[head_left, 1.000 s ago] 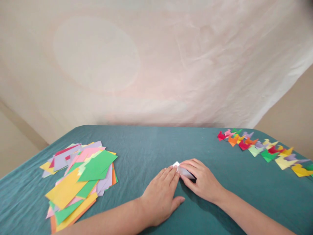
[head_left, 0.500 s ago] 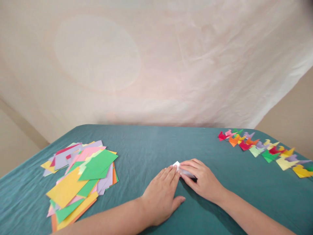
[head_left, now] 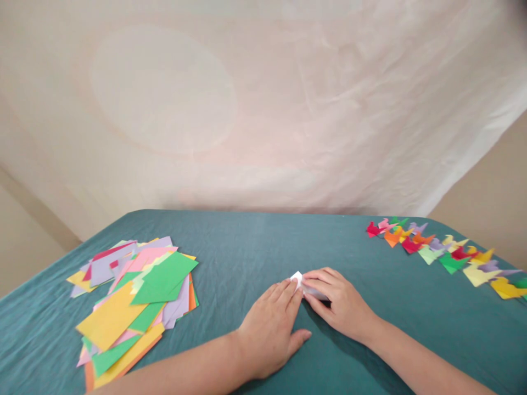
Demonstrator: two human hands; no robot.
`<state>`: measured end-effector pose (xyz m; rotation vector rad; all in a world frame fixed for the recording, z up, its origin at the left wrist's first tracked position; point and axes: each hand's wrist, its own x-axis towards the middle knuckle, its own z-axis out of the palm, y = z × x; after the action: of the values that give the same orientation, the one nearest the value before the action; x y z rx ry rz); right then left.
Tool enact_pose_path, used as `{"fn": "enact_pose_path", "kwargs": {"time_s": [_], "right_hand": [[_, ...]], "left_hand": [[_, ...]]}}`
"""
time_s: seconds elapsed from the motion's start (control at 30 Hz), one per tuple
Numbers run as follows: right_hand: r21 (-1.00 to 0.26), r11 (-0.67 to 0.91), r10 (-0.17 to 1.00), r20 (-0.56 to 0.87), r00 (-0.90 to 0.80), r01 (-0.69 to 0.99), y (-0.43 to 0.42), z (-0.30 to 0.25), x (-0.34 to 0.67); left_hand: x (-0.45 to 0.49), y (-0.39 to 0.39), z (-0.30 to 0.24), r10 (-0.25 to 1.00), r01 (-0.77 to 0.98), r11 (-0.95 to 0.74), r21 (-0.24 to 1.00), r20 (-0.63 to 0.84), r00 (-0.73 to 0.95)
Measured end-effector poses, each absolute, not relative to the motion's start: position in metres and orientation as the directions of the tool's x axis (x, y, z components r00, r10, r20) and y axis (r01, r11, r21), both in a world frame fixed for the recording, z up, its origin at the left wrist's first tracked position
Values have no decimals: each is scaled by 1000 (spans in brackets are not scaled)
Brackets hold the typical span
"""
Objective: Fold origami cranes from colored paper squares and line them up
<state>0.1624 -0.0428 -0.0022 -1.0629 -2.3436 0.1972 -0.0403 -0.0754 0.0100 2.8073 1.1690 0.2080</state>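
Note:
A small piece of folded white paper (head_left: pixel 297 276) lies on the green-blue cloth, mostly covered by my fingers. My left hand (head_left: pixel 274 321) is laid flat, its fingertips pressing on the left part of the paper and its thumb out to the side. From the right, my right hand (head_left: pixel 340 302) grips the paper between thumb and fingers, with a folded edge showing beneath them. How the covered part is folded cannot be made out.
On the left spreads a loose pile of coloured paper sheets (head_left: pixel 111 318), partly behind my left forearm. Several folded paper birds (head_left: pixel 453 262) stand in rows at the right. A pale draped sheet (head_left: pixel 263 109) hangs behind the cloth-covered table (head_left: pixel 247 236).

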Motion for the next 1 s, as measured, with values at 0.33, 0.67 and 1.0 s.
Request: {"fn": "enact_pose_path", "kwargs": {"time_s": [0.33,0.67,1.0], "right_hand": [[-340,689,724,372,-581,640,-43,5,167],[-103,758,643,287,-710,644,-56,21,166],[47,777,570,371,-733,628,-65,-4,171]], "left_hand": [[-41,-72,13,712,696,-700,159,93,696],[-43,-66,15,709,690,-703,173,100,698],[-42,-65,18,695,673,-717,180,107,711]]}}
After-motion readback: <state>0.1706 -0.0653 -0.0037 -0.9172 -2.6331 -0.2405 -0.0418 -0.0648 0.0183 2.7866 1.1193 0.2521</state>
